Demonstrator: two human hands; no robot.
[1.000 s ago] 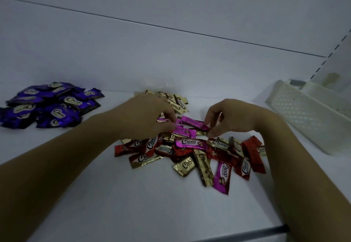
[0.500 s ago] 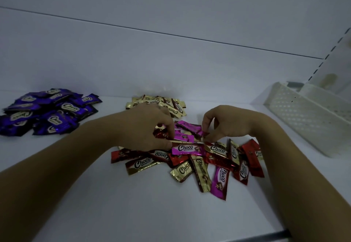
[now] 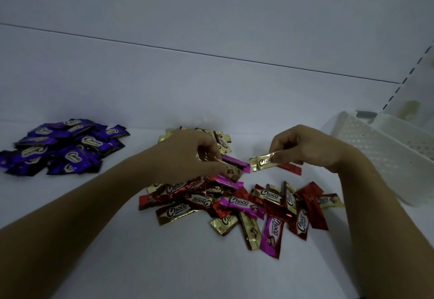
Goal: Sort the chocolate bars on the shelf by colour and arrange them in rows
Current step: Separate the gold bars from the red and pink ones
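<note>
A mixed heap of red, gold and pink chocolate bars (image 3: 249, 207) lies in the middle of the white shelf (image 3: 117, 251). My right hand (image 3: 303, 148) pinches a gold bar (image 3: 260, 163) and holds it lifted above the heap's far side. My left hand (image 3: 187, 155) grips a pink bar (image 3: 234, 163) at the heap's far left. Behind my left hand sits a small pile of gold bars (image 3: 223, 141). A pile of purple bars (image 3: 63, 148) lies at the far left.
Two white perforated baskets (image 3: 385, 158) stand against the right side of the shelf. The shelf's back wall (image 3: 211, 87) rises just behind the piles. Bare shelf surface shows in front of the heap and between the purple pile and the heap.
My right hand has lifted a gold bar out of the heap and risen slightly. My left hand has taken hold of a pink bar. The view has tilted down a little.
</note>
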